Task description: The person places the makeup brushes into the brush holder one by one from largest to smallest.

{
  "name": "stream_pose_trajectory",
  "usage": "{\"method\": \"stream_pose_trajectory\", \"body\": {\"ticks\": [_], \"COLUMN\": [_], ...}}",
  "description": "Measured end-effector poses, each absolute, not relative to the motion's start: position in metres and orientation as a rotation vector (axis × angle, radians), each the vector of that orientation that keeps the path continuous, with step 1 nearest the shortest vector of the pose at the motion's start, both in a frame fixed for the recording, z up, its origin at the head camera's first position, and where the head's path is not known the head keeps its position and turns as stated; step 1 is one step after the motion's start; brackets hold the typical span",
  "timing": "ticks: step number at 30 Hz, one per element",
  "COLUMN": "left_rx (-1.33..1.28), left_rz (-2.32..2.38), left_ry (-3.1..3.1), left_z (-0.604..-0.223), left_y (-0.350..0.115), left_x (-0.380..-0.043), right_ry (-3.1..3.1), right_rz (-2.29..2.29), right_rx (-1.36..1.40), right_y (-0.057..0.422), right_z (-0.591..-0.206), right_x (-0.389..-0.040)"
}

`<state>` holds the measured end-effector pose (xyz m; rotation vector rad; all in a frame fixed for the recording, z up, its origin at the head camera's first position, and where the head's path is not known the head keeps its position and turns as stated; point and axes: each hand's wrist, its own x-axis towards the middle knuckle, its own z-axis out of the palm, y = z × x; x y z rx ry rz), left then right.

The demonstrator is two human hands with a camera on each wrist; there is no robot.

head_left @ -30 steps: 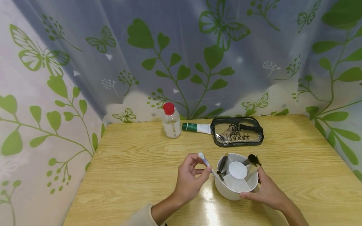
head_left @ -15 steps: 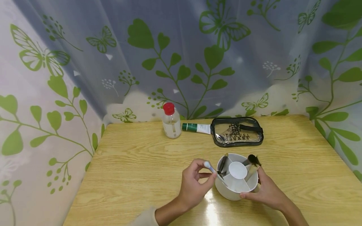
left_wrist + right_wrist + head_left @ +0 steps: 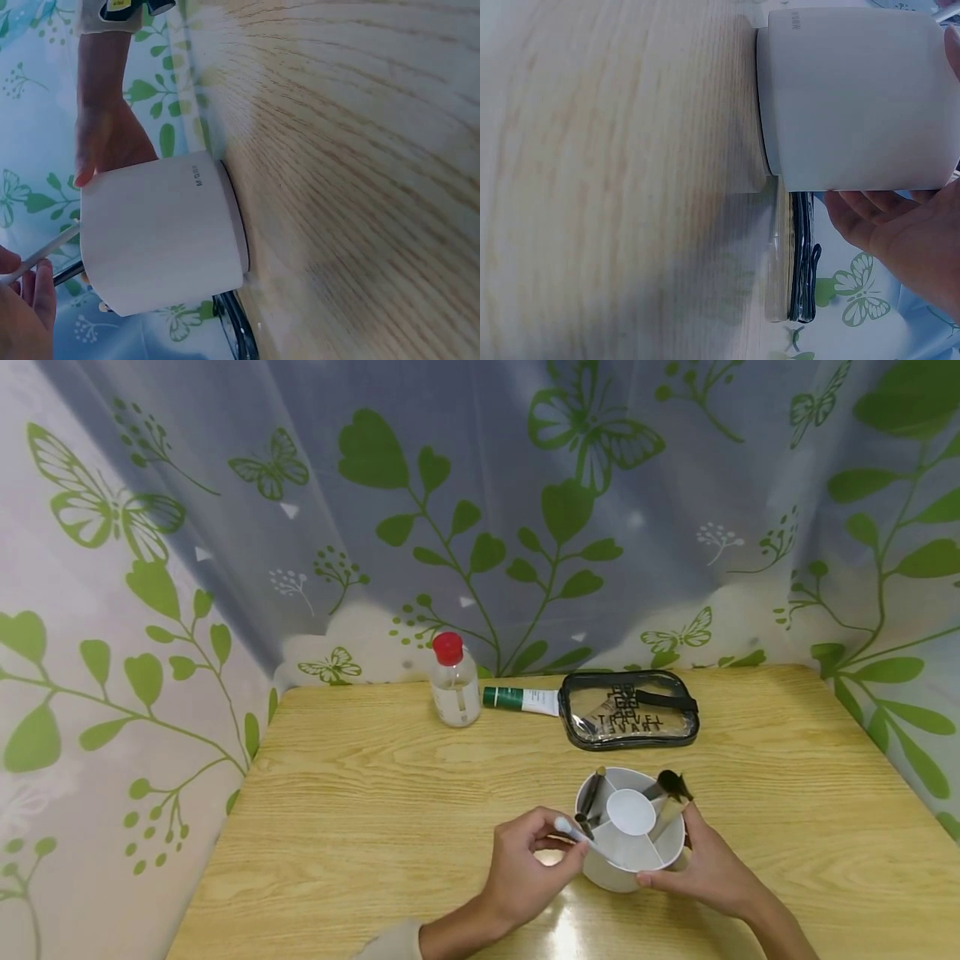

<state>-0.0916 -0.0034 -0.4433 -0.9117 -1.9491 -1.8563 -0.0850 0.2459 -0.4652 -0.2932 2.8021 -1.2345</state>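
Note:
A white round divided organizer (image 3: 632, 811) stands on the table, with dark makeup brushes (image 3: 590, 795) in its left side and a black-bristled brush (image 3: 671, 783) at its right. My left hand (image 3: 532, 864) pinches a slim white stick with a rounded pale end (image 3: 570, 831); its exact kind is unclear. The stick slants over the organizer's near-left rim, its lower end at a compartment. My right hand (image 3: 708, 868) holds the organizer's right side, thumb near the front rim. In the right wrist view, fingers (image 3: 847, 214) touch the organizer's wall (image 3: 862, 97).
Behind the organizer lies a clear travel pouch with black edging (image 3: 630, 710). Beside it are a green-and-white tube (image 3: 517, 699) and a clear bottle with a red cap (image 3: 455, 685). A patterned curtain (image 3: 480, 527) hangs along the table's back edge.
My left hand has moved right and toward me with the white stick, bringing it over the organizer's near-left part. The right hand and organizer have stayed put.

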Motion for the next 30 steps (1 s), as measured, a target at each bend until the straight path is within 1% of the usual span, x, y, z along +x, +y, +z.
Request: {"method": "stream_pose_trajectory", "body": {"ticks": [7, 13, 21, 25, 30], "left_rx": [-0.800, -0.777, -0.664, -0.665, -0.771], "left_rz": [-1.957, -1.903, -1.980, -1.956, -1.955], "left_ry": [-2.071, -2.117, -2.227, -2.259, -2.269], "left_z": [-0.448, -0.457, -0.456, -0.458, -0.460], "left_y": [0.001, 0.008, 0.009, 0.007, -0.001], "left_x": [-0.091, -0.092, -0.093, -0.094, -0.098], "right_ry": [2.798, 2.775, 2.768, 2.767, 2.789], "right_rz": [-1.227, -1.238, -1.233, -1.239, -1.250], "right_rx": [-0.282, -0.274, -0.270, -0.276, -0.295], "right_y": [0.245, 0.245, 0.245, 0.245, 0.245], "right_z": [-0.464, -0.464, -0.463, -0.463, -0.466], "right_x": [-0.086, -0.087, -0.087, -0.088, -0.088]}}
